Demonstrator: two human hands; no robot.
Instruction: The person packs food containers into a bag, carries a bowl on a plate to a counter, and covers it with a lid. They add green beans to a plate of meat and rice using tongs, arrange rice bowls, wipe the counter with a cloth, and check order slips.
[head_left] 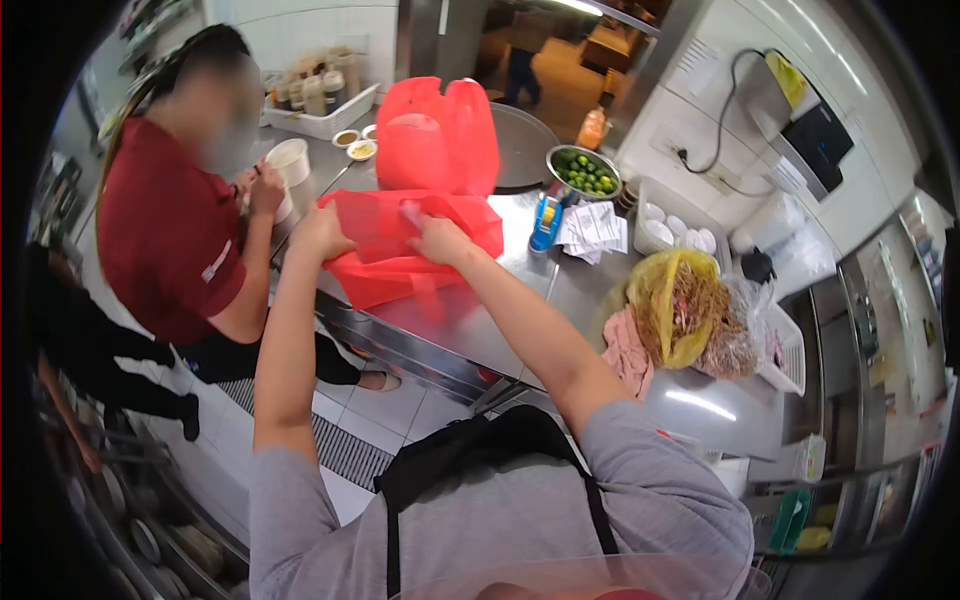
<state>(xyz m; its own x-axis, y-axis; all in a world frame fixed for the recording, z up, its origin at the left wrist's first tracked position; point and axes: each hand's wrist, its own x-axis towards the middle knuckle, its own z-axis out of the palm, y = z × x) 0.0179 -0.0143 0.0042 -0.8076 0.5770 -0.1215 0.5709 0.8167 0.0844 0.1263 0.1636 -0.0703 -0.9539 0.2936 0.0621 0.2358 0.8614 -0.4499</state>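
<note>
A thin red bag [385, 285] lies spread at the edge of the steel counter, its mouth toward the far side. My left hand [320, 235] is closed on its left edge. My right hand [438, 240] grips the bag's upper right part, with the fingers partly hidden by the red material. Just behind stands a second red bag [425, 140], upright and filled; its contents are hidden. To the right of my right hand, a blue tape dispenser [545, 224] sits beside white paper slips [593, 228].
At the left, a person in a maroon shirt [175, 225] handles white tubs [290, 162]. Beyond are sauce cups [361, 150], a round tray [520, 145] and a bowl of green limes [585, 172]. A yellow bag [655, 310] of brown stringy food and a pink cloth [627, 350] lie right.
</note>
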